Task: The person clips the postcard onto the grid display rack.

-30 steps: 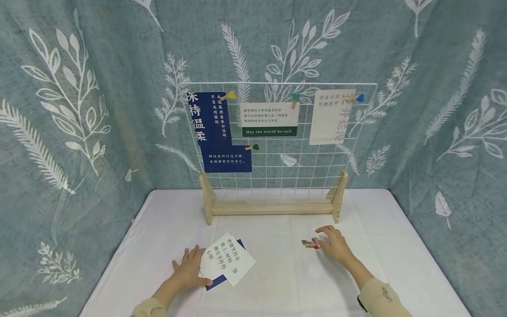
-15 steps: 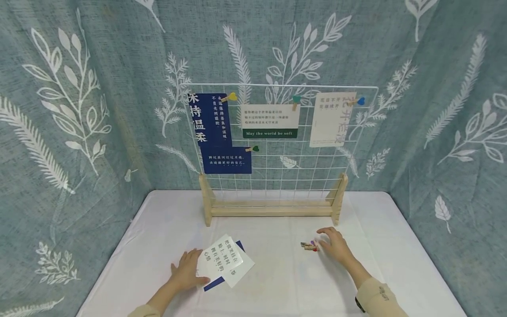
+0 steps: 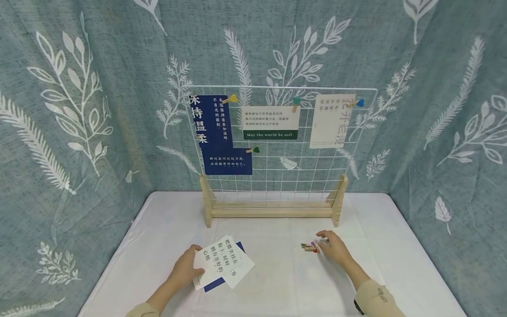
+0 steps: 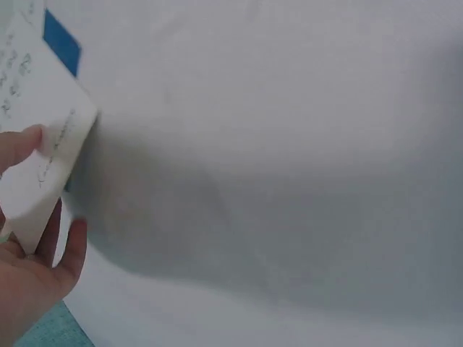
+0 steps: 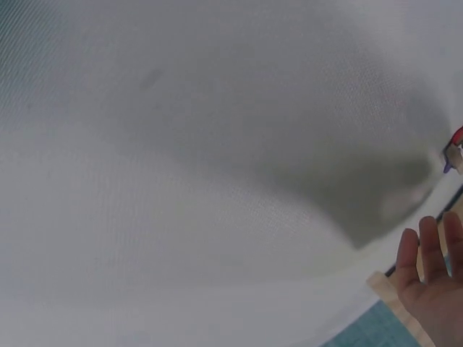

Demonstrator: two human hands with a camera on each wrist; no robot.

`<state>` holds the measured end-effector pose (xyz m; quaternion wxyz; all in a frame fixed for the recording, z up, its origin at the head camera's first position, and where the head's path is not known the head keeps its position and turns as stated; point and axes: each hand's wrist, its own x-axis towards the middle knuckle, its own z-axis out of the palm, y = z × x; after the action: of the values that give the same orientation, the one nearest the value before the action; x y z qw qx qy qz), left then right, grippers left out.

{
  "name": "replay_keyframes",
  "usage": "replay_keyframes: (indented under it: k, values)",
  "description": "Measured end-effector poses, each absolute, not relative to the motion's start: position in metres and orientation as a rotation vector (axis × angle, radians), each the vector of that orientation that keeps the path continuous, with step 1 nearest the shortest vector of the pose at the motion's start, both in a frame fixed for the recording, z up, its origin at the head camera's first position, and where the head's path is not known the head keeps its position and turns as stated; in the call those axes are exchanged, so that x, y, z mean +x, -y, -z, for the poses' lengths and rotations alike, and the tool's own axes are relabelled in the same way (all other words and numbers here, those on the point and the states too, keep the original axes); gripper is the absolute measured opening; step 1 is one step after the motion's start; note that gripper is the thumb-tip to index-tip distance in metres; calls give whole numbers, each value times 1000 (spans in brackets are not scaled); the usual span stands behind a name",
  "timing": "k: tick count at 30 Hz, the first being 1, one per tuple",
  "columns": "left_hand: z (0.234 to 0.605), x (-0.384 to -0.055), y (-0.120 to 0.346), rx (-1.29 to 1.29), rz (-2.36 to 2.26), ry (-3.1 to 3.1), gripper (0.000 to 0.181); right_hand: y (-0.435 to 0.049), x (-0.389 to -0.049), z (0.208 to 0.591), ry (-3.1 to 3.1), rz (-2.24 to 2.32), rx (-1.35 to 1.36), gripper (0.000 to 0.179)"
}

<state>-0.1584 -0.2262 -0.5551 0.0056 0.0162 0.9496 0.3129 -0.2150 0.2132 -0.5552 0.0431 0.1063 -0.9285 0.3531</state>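
Note:
In the head view my left hand (image 3: 183, 267) pinches the left edge of a white card (image 3: 215, 260) printed with black characters, thumb on top. The left wrist view shows the card tilted up off the table, fingers beneath it. Under it lie another white card (image 3: 241, 273) and a dark blue card (image 3: 214, 285). My right hand (image 3: 335, 248) hovers by a small cluster of wooden clips (image 3: 308, 247), fingers loosely bent, holding nothing visible. Whether its thumb touches the clips I cannot tell. Red and purple bits show on the clips (image 5: 456, 153) in the right wrist view.
A white wire grid (image 3: 277, 167) stands on a wooden base (image 3: 273, 212) at the back of the white-covered table (image 3: 277, 299). Two blue cards, a white-and-green card (image 3: 270, 122) and a cream card (image 3: 328, 127) hang there by heart-topped clips. Patterned green curtain surrounds the table.
My left hand has gone from lying spread at the card's edge to gripping the top white card, which has shifted slightly left and lifted. My right hand has stayed nearly still beside the clips.

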Motion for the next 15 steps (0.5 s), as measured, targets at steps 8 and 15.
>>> replay_keyframes:
  k: [8,15]
  values:
    - [548,-159,222,-33,-1058,-2917,54,-213,-217,559,2852,-1107,309,21]
    - [549,-160,221,-40,-1106,-2876,45,-214,-220,563,2851,-1100,288,20]
